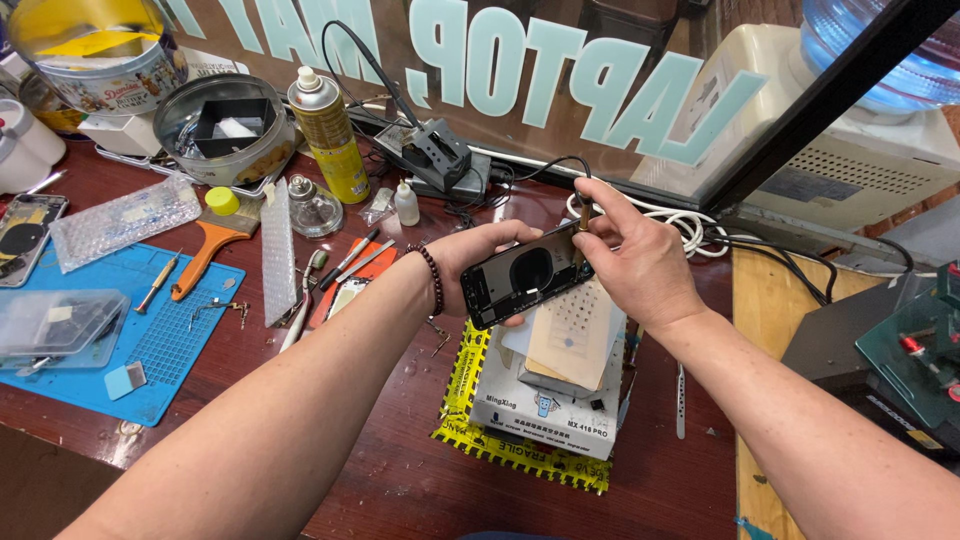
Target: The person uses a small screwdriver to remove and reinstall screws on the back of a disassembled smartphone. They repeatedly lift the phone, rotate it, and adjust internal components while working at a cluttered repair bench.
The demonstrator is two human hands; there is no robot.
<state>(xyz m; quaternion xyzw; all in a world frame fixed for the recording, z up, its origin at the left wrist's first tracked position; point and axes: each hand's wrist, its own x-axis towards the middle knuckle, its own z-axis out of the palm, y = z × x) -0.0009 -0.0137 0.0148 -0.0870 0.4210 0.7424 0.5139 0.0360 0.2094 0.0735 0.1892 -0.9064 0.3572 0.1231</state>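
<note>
At centre frame, above a dark red table point(380, 480), both hands meet on a black phone shell point(525, 275). Left hand point(480, 255) grips the shell along its upper edge and left end, fingers curled round it, so that its open inside faces the camera. Right hand point(635, 260) pinches a thin brass-tipped tool point(582, 215) between thumb and fingers, with the tip set at the shell's upper right corner; a dark cable runs up from the tool toward the glass pane behind. A bead bracelet point(435, 280) sits on the left wrist. Directly below the shell lies a white box point(545, 405) topped with paper sheets, resting on yellow tape. At left lies a blue mat point(150, 350) with a clear case, and an orange-handled brush point(205, 245) just above it. A yellow spray can point(328, 135) stands upright at upper left, beside a round tin point(225, 130).
</note>
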